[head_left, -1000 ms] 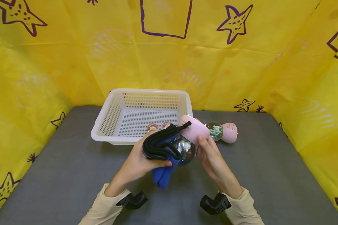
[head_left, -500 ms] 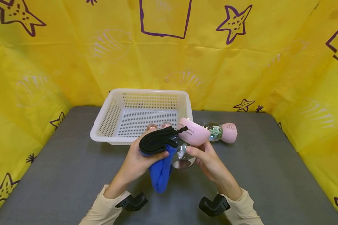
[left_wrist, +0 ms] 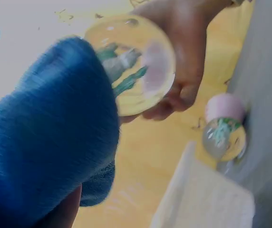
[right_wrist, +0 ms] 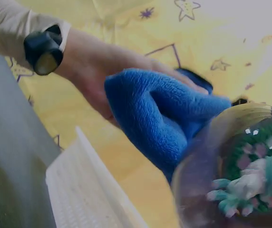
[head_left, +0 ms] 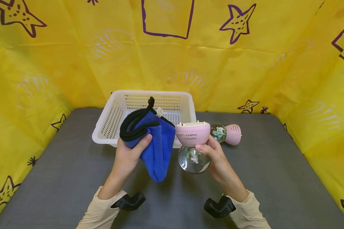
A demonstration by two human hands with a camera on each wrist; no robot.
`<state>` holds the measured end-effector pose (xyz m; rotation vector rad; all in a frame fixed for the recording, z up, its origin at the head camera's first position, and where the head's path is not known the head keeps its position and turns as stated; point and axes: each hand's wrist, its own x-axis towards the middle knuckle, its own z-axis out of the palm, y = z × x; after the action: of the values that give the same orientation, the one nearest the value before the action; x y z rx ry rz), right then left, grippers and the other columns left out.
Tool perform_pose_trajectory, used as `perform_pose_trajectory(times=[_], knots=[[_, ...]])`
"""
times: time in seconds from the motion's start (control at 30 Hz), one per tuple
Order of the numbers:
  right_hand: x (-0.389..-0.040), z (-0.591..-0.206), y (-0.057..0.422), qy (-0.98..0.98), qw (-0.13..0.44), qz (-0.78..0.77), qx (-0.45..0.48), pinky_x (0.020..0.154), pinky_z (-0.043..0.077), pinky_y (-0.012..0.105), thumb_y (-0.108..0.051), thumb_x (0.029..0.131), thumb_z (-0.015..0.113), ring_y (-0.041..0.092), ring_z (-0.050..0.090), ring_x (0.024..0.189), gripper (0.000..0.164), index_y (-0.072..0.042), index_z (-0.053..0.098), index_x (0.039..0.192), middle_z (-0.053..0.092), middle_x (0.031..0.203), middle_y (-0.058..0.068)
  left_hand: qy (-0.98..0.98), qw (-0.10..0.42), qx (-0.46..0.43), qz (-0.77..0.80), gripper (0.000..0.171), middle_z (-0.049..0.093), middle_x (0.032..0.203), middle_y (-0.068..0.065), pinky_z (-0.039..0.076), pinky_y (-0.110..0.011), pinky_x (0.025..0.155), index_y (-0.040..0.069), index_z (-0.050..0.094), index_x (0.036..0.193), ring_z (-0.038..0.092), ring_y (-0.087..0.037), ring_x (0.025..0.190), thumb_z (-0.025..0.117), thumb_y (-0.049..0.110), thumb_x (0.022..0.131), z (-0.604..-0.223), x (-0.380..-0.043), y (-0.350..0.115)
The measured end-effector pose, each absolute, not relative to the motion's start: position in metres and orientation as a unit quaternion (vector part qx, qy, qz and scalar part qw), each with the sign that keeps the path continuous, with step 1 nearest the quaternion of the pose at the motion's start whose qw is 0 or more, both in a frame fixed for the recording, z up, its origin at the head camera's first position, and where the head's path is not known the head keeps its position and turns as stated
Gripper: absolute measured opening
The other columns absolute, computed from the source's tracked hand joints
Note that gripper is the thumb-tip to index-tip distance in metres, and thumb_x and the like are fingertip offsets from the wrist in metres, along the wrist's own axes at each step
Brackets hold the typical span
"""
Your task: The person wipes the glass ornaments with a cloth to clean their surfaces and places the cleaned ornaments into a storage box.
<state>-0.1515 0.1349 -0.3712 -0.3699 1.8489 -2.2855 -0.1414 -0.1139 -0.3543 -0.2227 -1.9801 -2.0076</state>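
Note:
In the head view my left hand (head_left: 127, 157) grips a folded blue towel (head_left: 161, 146) with black edging and a small loop at its top. My right hand (head_left: 219, 160) holds a snow globe (head_left: 194, 160) upside down, its pink lettered base uppermost and the clear ball below. Towel and globe are side by side above the table; whether they touch is hard to tell. A small white and green figure shows inside the globe (right_wrist: 255, 185) in the right wrist view. The towel (left_wrist: 55, 118) hides most of the left fingers in the left wrist view.
A white perforated plastic basket (head_left: 154, 93) stands behind the hands, partly covered by the towel. To its right a second pink-based snow globe (head_left: 233, 135) lies on its side on the grey table (head_left: 274, 178). Yellow patterned cloth (head_left: 206, 57) surrounds the table.
The towel has come away from the globe's ball, moving left and up with the left hand. The globe has turned so its base faces straight up.

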Motion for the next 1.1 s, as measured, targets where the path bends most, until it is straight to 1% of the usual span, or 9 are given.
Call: perform_pose_trajectory(times=[0.13, 0.27, 0.37, 0.53, 0.6, 0.8, 0.9, 1.0, 1.1], knots=[[-0.153, -0.374, 0.136, 0.638, 0.109, -0.741, -0.179, 0.102, 0.04, 0.045, -0.016, 0.087, 0.061, 0.02, 0.053, 0.12, 0.049, -0.02, 0.056, 0.135, 0.061, 0.127, -0.003, -0.683, 0.198, -0.153, -0.686, 0.043, 0.066, 0.115, 0.007, 0.046, -0.021, 0.098, 0.004, 0.061, 0.123, 0.059, -0.009, 0.105, 0.065, -0.013, 0.084, -0.349, -0.14, -0.122], [-0.154, -0.375, 0.136, 0.646, 0.116, -0.726, -0.204, 0.104, 0.041, 0.047, -0.015, 0.088, 0.064, 0.023, 0.051, 0.125, 0.059, -0.01, 0.048, 0.144, 0.057, 0.135, 0.001, -0.684, 0.23, -0.214, -0.658, 0.048, 0.067, 0.118, 0.01, 0.046, -0.021, 0.099, 0.001, 0.062, 0.126, 0.06, -0.007, 0.105, 0.066, -0.016, 0.081, -0.347, -0.141, -0.127], [-0.154, -0.374, 0.133, 0.63, 0.125, -0.749, -0.162, 0.098, 0.047, 0.036, -0.013, 0.091, 0.059, 0.015, 0.06, 0.112, 0.051, -0.003, 0.044, 0.139, 0.063, 0.124, -0.002, -0.68, 0.241, -0.239, -0.65, 0.054, 0.064, 0.123, 0.012, 0.044, -0.021, 0.102, 0.006, 0.059, 0.13, 0.058, -0.006, 0.11, 0.071, -0.012, 0.081, -0.347, -0.141, -0.128], [-0.151, -0.371, 0.127, 0.612, 0.138, -0.774, -0.086, 0.075, 0.053, 0.022, -0.014, 0.095, 0.049, 0.005, 0.068, 0.08, 0.021, -0.01, 0.042, 0.115, 0.072, 0.09, -0.009, -0.706, 0.23, -0.304, -0.597, 0.061, 0.055, 0.14, -0.003, 0.036, -0.028, 0.114, 0.003, 0.052, 0.137, 0.049, -0.017, 0.131, 0.079, 0.007, 0.083, -0.353, -0.141, -0.119], [-0.149, -0.372, 0.125, 0.62, 0.147, -0.764, -0.103, 0.073, 0.052, 0.022, -0.012, 0.095, 0.05, 0.004, 0.067, 0.08, 0.02, -0.012, 0.043, 0.114, 0.071, 0.091, -0.009, -0.741, 0.219, -0.33, -0.543, 0.065, 0.052, 0.143, -0.01, 0.033, -0.031, 0.118, 0.002, 0.049, 0.139, 0.046, -0.022, 0.135, 0.08, 0.015, 0.084, -0.357, -0.141, -0.113], [-0.149, -0.375, 0.126, 0.651, 0.165, -0.711, -0.208, 0.07, 0.057, 0.028, -0.005, 0.083, 0.073, 0.013, 0.066, 0.092, 0.053, -0.007, 0.043, 0.127, 0.057, 0.126, 0.006, -0.793, 0.215, -0.338, -0.458, 0.076, 0.058, 0.135, -0.013, 0.037, -0.032, 0.116, 0.006, 0.049, 0.14, 0.055, -0.027, 0.126, 0.087, 0.012, 0.075, -0.364, -0.142, -0.106], [-0.15, -0.375, 0.13, 0.658, 0.149, -0.7, -0.234, 0.066, 0.059, 0.031, -0.002, 0.077, 0.079, 0.017, 0.065, 0.094, 0.071, -0.003, 0.042, 0.137, 0.049, 0.135, 0.014, -0.785, 0.239, -0.325, -0.471, 0.07, 0.063, 0.129, -0.015, 0.041, -0.028, 0.113, 0.003, 0.054, 0.134, 0.06, -0.026, 0.122, 0.087, 0.007, 0.073, -0.364, -0.142, -0.107], [-0.15, -0.373, 0.132, 0.653, 0.125, -0.713, -0.225, 0.077, 0.059, 0.031, 0.002, 0.074, 0.08, 0.018, 0.064, 0.104, 0.079, -0.004, 0.04, 0.142, 0.047, 0.138, 0.012, -0.77, 0.267, -0.32, -0.484, 0.059, 0.066, 0.125, -0.017, 0.042, -0.027, 0.111, 0.0, 0.058, 0.129, 0.062, -0.025, 0.121, 0.085, 0.012, 0.078, -0.366, -0.143, -0.108], [-0.15, -0.37, 0.132, 0.637, 0.1, -0.742, -0.184, 0.077, 0.059, 0.03, 0.003, 0.076, 0.079, 0.016, 0.066, 0.101, 0.073, -0.008, 0.042, 0.138, 0.055, 0.132, 0.005, -0.757, 0.287, -0.315, -0.495, 0.051, 0.067, 0.122, -0.02, 0.045, -0.026, 0.108, -0.003, 0.06, 0.126, 0.063, -0.022, 0.119, 0.081, 0.017, 0.083, -0.368, -0.144, -0.107]])
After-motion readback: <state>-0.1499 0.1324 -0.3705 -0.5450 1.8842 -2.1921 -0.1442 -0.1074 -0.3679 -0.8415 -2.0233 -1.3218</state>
